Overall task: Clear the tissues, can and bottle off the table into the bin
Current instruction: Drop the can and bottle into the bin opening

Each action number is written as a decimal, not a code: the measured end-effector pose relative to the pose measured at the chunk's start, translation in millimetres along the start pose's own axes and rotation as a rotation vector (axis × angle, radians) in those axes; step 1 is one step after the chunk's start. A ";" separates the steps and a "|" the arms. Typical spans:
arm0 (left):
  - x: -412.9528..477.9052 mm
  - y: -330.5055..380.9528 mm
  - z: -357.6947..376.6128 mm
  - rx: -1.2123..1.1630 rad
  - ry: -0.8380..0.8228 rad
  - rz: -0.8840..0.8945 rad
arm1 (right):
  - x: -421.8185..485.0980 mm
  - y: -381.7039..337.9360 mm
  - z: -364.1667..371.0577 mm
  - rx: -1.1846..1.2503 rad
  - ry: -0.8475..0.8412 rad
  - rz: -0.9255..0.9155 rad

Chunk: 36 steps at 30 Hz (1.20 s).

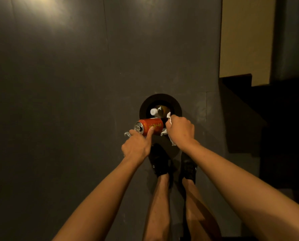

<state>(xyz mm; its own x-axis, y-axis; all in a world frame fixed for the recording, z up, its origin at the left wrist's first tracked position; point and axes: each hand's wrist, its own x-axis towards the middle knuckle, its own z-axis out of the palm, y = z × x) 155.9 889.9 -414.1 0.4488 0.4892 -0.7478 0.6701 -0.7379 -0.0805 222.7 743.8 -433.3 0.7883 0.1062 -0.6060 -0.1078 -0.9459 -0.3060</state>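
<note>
"Why is the left hand holding the can sideways?"

"So it tips into the bin below. Its fingers are shut around the can."

"And the right hand?"

"It is closed on white tissues. The bottle shows over the bin's hole, but I can't tell who holds it."

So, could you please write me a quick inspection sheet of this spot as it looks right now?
Surface: dark grey floor; no table in view.
Job's things: red can held on its side over the round black bin; bottle, white cap, at the bin's mouth; white tissues bunched in the right hand.
Clutter: nothing seen.
Grippers: left hand grips the can; right hand closed on tissues.
Cables: nothing seen.
Surroundings: black shoes below the bin; dark steps at right.
</note>
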 end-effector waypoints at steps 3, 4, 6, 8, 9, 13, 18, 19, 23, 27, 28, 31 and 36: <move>6.4 6.8 -4.7 0.002 -0.012 0.003 | 5.4 -0.9 -3.1 0.106 -0.045 0.085; 7.6 9.7 -5.6 -0.007 -0.023 0.005 | 6.5 -0.6 -4.2 0.141 -0.065 0.100; 9.1 16.2 -6.4 -0.027 -0.039 0.016 | 6.6 1.2 -5.7 0.180 -0.093 0.102; 9.0 22.5 -6.6 -0.030 -0.033 0.025 | 4.8 3.4 -6.2 0.194 -0.114 0.087; 8.3 25.5 -6.4 -0.027 -0.033 0.027 | 3.6 4.6 -6.1 0.202 -0.125 0.083; 7.2 33.0 -2.0 -0.050 -0.058 0.025 | -0.5 7.6 -2.3 0.246 -0.163 0.081; 11.9 33.2 4.7 -0.044 -0.079 0.084 | -1.8 8.9 4.3 0.275 -0.152 0.099; 12.5 31.3 6.2 -0.058 -0.082 0.113 | -1.6 8.9 5.6 0.301 -0.152 0.115; 14.0 25.5 10.5 -0.311 -0.092 0.251 | 5.4 3.2 8.3 0.578 -0.135 0.265; 16.6 26.6 4.4 -0.590 -0.044 0.314 | 17.0 -10.2 8.7 0.842 -0.093 0.409; 17.6 27.7 2.2 -0.633 -0.037 0.304 | 19.9 -12.7 8.1 0.865 -0.067 0.405; 20.7 32.2 -5.3 -0.751 -0.056 0.272 | 28.7 -17.9 6.3 0.938 -0.052 0.436; 29.8 37.6 -12.0 -0.975 -0.184 0.181 | 36.2 -17.9 5.3 1.033 -0.094 0.473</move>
<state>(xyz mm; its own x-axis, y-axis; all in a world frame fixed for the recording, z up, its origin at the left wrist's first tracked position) 201.6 882.4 -431.5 0.5490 0.2671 -0.7920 0.8287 -0.0510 0.5573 249.9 766.3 -453.7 0.4920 -0.1299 -0.8609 -0.8637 -0.1972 -0.4638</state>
